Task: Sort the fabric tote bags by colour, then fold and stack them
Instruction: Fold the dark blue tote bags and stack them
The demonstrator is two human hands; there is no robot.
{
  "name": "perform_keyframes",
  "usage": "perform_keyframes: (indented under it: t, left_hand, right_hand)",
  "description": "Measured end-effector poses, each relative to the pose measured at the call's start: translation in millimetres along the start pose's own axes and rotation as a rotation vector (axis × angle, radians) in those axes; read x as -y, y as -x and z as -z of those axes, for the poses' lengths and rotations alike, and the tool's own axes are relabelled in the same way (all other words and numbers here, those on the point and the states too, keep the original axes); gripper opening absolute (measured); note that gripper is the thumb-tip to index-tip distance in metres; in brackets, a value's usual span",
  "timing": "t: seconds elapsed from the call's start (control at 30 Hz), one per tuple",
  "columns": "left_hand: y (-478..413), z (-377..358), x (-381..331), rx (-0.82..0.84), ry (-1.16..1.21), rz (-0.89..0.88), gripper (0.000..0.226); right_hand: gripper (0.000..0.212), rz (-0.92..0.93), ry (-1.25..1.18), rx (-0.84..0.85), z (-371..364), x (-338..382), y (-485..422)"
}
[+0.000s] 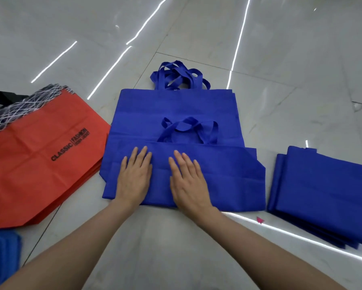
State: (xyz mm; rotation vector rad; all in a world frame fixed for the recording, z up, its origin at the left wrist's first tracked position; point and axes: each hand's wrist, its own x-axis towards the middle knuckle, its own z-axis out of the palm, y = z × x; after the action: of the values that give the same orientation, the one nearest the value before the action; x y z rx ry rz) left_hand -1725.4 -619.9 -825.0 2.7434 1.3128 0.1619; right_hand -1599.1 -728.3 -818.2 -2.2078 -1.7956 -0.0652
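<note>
Nearest, in the bottom-left corner, a paler blue fabric pile [2,254] is poking into frame. Both hands are lying flat, fingers straight, gripping nothing. The left hand [134,176] and right hand [188,178] are pressing side by side on the left half of the top blue bag [228,178], which is lying on the floor [280,59] right in front of the person. The step is probably flattening it for a fold. To do it well, the palms should be sweeping out toward the right edge, where a corner is sticking out skewed, and squaring the edges first. Off to the right, a folded blue stack [326,191] is sitting apart. To the left, red bags [39,160] are lying just beside. Beyond the fingers, the bag's handles [188,130] are flopping loose over the unfolded blue bags [176,105] and likely need tucking in.
</note>
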Motion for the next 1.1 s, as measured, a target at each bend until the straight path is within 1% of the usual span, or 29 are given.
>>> perform_keyframes:
  t: [0.03,0.13,0.23,0.33,0.47,0.57,0.67,0.77,0.87,0.93,0.97,1.03,1.1]
  left_hand:
    - [-0.6,-1.8,1.0,0.034,0.029,0.011,0.048]
    - [3.0,-11.9,6.2,0.066,0.067,0.021,0.059]
    - [10.1,-23.0,7.4,0.098,0.034,0.027,0.062]
    - [14.3,-25.8,6.9,0.093,0.008,0.032,0.06]
    - [15.0,-25.4,6.9,0.089,0.013,0.051,0.061]
    - [15.4,-27.2,7.6,0.107,0.002,0.057,0.063]
    - [14.9,-27.0,6.8,0.122,-0.002,0.066,0.064]
    - [14.2,-23.6,5.4,0.128,-0.006,0.068,0.065]
    - [11.2,-18.6,6.1,0.127,-0.007,0.055,0.066]
    - [6.9,-14.5,9.1,0.113,0.01,0.019,0.066]
    - [4.4,-12.5,11.1,0.104,0.023,-0.003,0.065]
    - [-1.6,-8.7,14.7,0.075,0.058,-0.029,0.061]
    - [-8.6,-5.5,16.3,0.064,0.099,-0.014,0.06]
  right_hand:
    - [0.048,0.002,-0.009,0.055,-6.2,6.3,-5.4]
    - [0.052,-0.017,0.016,0.188,-23.1,9.6,-13.2]
    - [0.054,-0.016,0.021,0.247,-35.7,4.7,-10.7]
    - [0.052,-0.034,0.017,0.215,-35.8,-9.1,-2.9]
    - [0.053,-0.226,0.095,0.173,-19.1,-63.6,16.3]
    - [0.053,-0.33,0.163,0.148,-1.1,-106.1,35.7]
    - [0.053,-0.45,0.167,0.141,10.0,-125.4,45.1]
    - [0.052,-0.447,0.161,0.097,16.4,-128.0,38.5]
    - [0.05,-0.394,0.057,-0.007,21.3,-119.5,7.4]
    - [0.056,-0.389,-0.053,-0.009,21.7,-108.1,-21.2]
    - [0.062,-0.427,-0.113,0.017,21.9,-102.3,-36.1]
    - [0.077,-0.587,-0.234,0.108,21.0,-92.6,-62.9]
    - [0.085,-0.694,-0.281,0.163,17.9,-86.6,-82.4]
